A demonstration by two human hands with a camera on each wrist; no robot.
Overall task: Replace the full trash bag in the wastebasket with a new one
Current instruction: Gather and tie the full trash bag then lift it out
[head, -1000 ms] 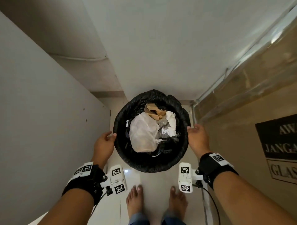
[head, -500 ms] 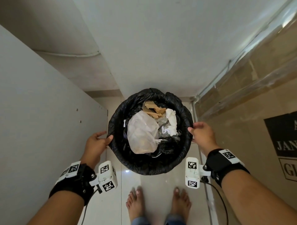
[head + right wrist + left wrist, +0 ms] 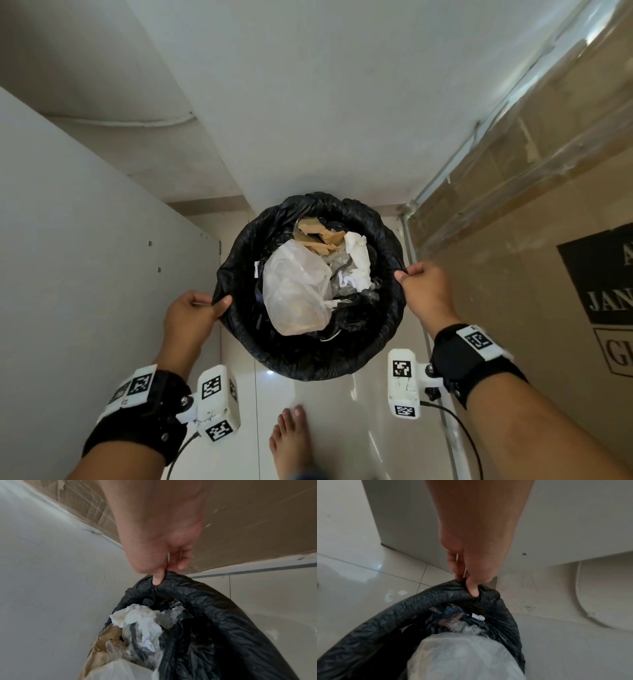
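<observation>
Pale glossy floor tiles (image 3: pixel 346 421) run along a narrow gap between a white cabinet panel (image 3: pixel 85 274) and a large brown cardboard box (image 3: pixel 520 260). At its far end stands the wastebasket, wholly hidden by the crinkled black plastic trash bag (image 3: pixel 308 356) rolled over its rim. Inside sit a translucent white plastic bag (image 3: pixel 294 291), crumpled white tissue (image 3: pixel 358 260) and torn brown paper (image 3: pixel 318 236).

Left hand (image 3: pixel 191 315) pinches the bag's rolled edge between thumb and curled fingers on one side; right hand (image 3: pixel 424 287) pinches the opposite edge the same way.

Film this thin looks soft, slippery and easy to tear. Its load seems light: mostly paper and plastic. A bunched handful of the rolled rim on each side, as now, is likely the safest hold; a straight upward pull should free it, though the film may stretch at the pinch points.
</observation>
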